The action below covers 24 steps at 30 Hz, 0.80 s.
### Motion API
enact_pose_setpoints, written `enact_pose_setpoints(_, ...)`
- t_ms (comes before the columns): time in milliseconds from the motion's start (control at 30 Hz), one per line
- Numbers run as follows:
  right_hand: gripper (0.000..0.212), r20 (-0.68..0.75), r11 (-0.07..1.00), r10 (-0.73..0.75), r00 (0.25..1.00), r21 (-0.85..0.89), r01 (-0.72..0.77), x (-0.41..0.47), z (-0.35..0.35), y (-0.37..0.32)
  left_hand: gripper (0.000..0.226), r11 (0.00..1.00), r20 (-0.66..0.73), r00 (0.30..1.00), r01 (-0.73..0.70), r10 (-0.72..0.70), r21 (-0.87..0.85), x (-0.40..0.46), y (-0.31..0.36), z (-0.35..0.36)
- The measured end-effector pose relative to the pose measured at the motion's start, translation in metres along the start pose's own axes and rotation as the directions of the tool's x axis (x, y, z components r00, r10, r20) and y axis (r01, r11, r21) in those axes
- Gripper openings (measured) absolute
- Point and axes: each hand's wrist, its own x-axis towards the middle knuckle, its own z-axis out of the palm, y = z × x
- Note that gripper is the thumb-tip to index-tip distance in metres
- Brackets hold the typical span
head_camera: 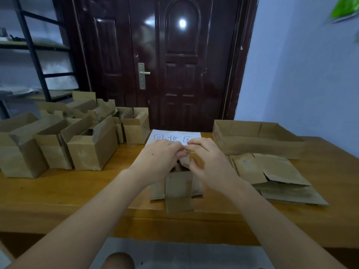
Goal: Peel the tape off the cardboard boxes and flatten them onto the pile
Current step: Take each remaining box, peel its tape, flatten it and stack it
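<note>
A small cardboard box [177, 188] stands at the middle of the wooden table [77, 191], its near flap hanging open toward me. Both hands meet over its top. My left hand [159, 158] curls its fingers at the box's upper edge. My right hand [207, 160] pinches a strip of clear brownish tape [195, 158] there. The box's top is mostly hidden under the hands. To the right lies the pile of flattened boxes [275, 175].
Several upright open boxes [91, 148] crowd the table's left side. A white sheet with handwritten characters [172, 135] lies behind the hands. A wide shallow cardboard tray [252, 138] sits at the back right. A dark door [174, 61] stands behind the table, a metal rack [37, 61] at left.
</note>
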Motion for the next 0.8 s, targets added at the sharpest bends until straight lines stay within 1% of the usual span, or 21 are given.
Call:
enact_pose_setpoints(67, 0.033, -0.074, 0.994, -0.055, 0.996, -0.096, 0.048, 0.007, -0.002, 0.006, 0.053, 0.994, -0.057, 0.998, 0.036, -0.042, -0.107, 0.013, 0.0, -0.004)
enact_pose_setpoints(133, 0.032, -0.116, 0.979, -0.078, 0.99, -0.197, 0.054, 0.014, -0.001, 0.017, 0.054, 0.99, -0.072, 0.996, 0.033, -0.044, -0.14, 0.029, 0.002, -0.004)
enact_pose_setpoints(200, 0.025, -0.146, 0.966, -0.07, 0.987, -0.255, 0.031, 0.02, -0.001, 0.029, 0.058, 0.991, -0.048, 0.998, 0.026, -0.032, -0.13, 0.043, 0.005, -0.003)
enact_pose_setpoints(267, 0.013, -0.147, 0.95, -0.093, 0.985, -0.308, 0.044, 0.024, -0.002, 0.044, 0.063, 0.989, 0.002, 0.999, 0.036, -0.036, -0.141, 0.055, 0.011, -0.002)
enact_pose_setpoints(333, 0.011, -0.098, 0.918, -0.112, 0.989, -0.392, 0.066, 0.027, -0.003, 0.061, 0.056, 0.998, 0.077, 0.996, 0.042, -0.039, -0.04, 0.068, 0.018, -0.002)
enact_pose_setpoints(400, 0.012, -0.016, 0.898, -0.058, 0.998, -0.437, 0.045, 0.028, -0.007, 0.081, 0.054, 0.994, 0.136, 0.991, -0.003, -0.012, 0.108, 0.085, 0.023, 0.003)
enact_pose_setpoints(467, 0.009, 0.073, 0.897, 0.011, 0.997, -0.441, 0.022, 0.028, -0.011, 0.103, 0.059, 0.982, 0.186, 0.982, -0.047, 0.013, 0.181, 0.105, 0.025, 0.013)
enact_pose_setpoints(567, 0.009, 0.143, 0.908, 0.131, 0.981, -0.414, -0.061, 0.028, -0.014, 0.136, 0.061, 0.98, 0.24, 0.971, -0.05, 0.003, 0.19, 0.139, 0.027, 0.037)
enact_pose_setpoints(700, 0.015, 0.183, 0.89, 0.354, 0.917, -0.368, -0.27, 0.032, -0.019, 0.175, 0.062, 0.975, 0.335, 0.942, -0.076, 0.002, 0.208, 0.172, 0.033, 0.062)
enact_pose_setpoints(800, 0.013, 0.231, 0.833, 0.463, 0.856, -0.443, -0.331, 0.038, -0.017, 0.21, 0.062, 0.978, 0.369, 0.929, -0.072, -0.006, 0.197, 0.187, 0.031, 0.077)
